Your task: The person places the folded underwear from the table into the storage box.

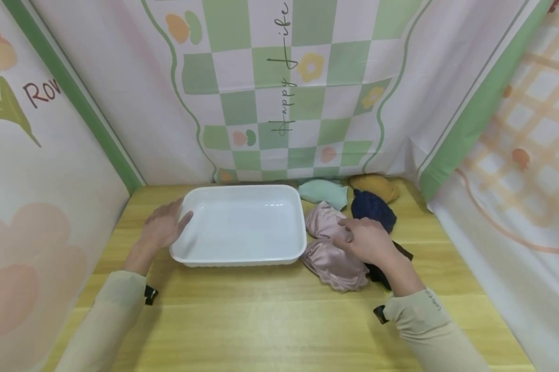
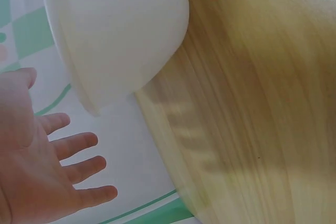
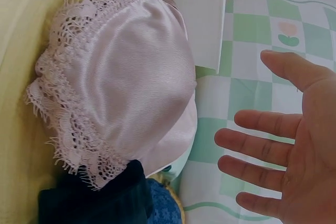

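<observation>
A white rectangular tray (image 1: 237,261) stands on the wooden table, nothing lying in it. At its left end is my left hand (image 1: 163,225), fingers spread; the left wrist view shows this hand (image 2: 47,150) apart from the tray's wall (image 2: 126,30). My right hand (image 1: 368,240) hovers over a pink satin bra (image 1: 335,261) with lace trim, right of the tray. In the right wrist view the fingers of that hand (image 3: 294,145) are extended, holding nothing, and the bra's cup (image 3: 136,72) lies apart from them.
Behind the pink bra lie a mint green bra (image 1: 323,192), a mustard one (image 1: 377,187) and a navy lace one (image 1: 373,209). A black garment (image 1: 379,276) is partly under my right hand. Printed curtains (image 1: 279,103) enclose the table (image 1: 261,320) at the back and sides.
</observation>
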`<state>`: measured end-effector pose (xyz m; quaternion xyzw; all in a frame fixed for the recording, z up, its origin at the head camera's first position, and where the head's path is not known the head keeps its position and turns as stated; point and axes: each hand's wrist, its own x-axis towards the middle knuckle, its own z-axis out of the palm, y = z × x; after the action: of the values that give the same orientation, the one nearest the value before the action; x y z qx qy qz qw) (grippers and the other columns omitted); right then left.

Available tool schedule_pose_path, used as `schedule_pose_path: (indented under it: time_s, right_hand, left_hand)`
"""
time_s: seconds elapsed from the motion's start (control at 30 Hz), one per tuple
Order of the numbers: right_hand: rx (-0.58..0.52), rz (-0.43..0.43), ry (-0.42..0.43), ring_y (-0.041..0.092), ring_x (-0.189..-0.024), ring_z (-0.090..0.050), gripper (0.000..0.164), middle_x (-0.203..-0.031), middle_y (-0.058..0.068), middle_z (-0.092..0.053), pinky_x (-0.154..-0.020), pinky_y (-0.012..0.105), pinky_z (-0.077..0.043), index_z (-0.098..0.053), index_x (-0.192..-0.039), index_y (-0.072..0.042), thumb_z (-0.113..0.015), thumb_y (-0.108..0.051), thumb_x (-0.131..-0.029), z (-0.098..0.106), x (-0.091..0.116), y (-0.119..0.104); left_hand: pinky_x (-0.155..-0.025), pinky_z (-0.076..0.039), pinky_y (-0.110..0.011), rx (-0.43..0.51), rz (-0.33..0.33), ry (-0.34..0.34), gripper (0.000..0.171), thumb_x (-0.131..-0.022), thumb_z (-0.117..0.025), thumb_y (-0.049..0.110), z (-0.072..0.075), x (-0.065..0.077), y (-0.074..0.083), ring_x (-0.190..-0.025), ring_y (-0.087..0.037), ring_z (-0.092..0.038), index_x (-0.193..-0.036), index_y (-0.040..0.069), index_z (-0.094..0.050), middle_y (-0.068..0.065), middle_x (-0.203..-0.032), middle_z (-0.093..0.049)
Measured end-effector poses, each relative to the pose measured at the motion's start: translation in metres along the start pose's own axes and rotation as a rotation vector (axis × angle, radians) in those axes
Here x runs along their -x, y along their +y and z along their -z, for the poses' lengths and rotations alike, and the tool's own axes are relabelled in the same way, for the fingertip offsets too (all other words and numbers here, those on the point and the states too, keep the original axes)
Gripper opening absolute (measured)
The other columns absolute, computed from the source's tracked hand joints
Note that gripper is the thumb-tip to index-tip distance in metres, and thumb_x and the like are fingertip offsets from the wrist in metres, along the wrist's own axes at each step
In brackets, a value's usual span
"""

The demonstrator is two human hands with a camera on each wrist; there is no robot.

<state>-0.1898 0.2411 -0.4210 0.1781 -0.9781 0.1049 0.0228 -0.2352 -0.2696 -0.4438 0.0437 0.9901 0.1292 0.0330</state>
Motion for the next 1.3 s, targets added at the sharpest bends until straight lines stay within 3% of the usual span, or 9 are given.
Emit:
schedule_pose_path:
  time_s: [0.23,0.73,1.07,1.3]
  right_hand:
    - [0.025,0.009,0.02,0.03,-0.087,-0.068,0.058,-0.098,0.01,-0.075,-0.078,0.049,-0.055,-0.066,-0.127,-0.004,-0.067,-0.05,-0.091,-0.004,0.004,0.003]
    - [-0.024,-0.051,-0.025,0.03,-0.091,-0.066,0.059,-0.103,0.01,-0.073,-0.083,0.052,-0.052,-0.064,-0.13,-0.006,-0.064,-0.051,-0.092,-0.01,0.011,0.006]
    - [-0.026,-0.043,-0.019,0.032,-0.091,-0.067,0.058,-0.102,0.01,-0.075,-0.084,0.052,-0.053,-0.065,-0.129,-0.007,-0.065,-0.051,-0.093,-0.014,0.012,0.006]
    - [0.012,0.001,0.009,0.03,-0.082,-0.068,0.053,-0.097,0.008,-0.076,-0.076,0.049,-0.055,-0.066,-0.122,-0.008,-0.07,-0.049,-0.089,-0.019,0.009,0.006]
  left_hand:
    - [-0.112,-0.03,-0.07,-0.006,0.019,-0.008,0.078,-0.104,-0.019,0.06,-0.008,-0.003,-0.004,-0.14,-0.055,-0.032,-0.16,0.006,-0.012,-0.033,-0.157,-0.029]
    - [-0.113,-0.029,-0.069,0.003,0.026,-0.051,0.082,-0.103,-0.016,0.064,-0.019,-0.008,-0.006,-0.141,-0.055,-0.031,-0.16,0.005,-0.014,-0.032,-0.158,-0.028]
    - [-0.115,-0.026,-0.069,0.043,0.047,-0.06,0.087,-0.1,-0.013,0.07,-0.029,-0.008,-0.011,-0.143,-0.055,-0.027,-0.161,0.009,-0.005,-0.031,-0.16,-0.025]
    - [-0.114,-0.027,-0.068,0.054,0.082,-0.071,0.085,-0.1,-0.013,0.069,-0.031,-0.004,-0.013,-0.143,-0.056,-0.026,-0.161,0.012,0.004,-0.032,-0.16,-0.022]
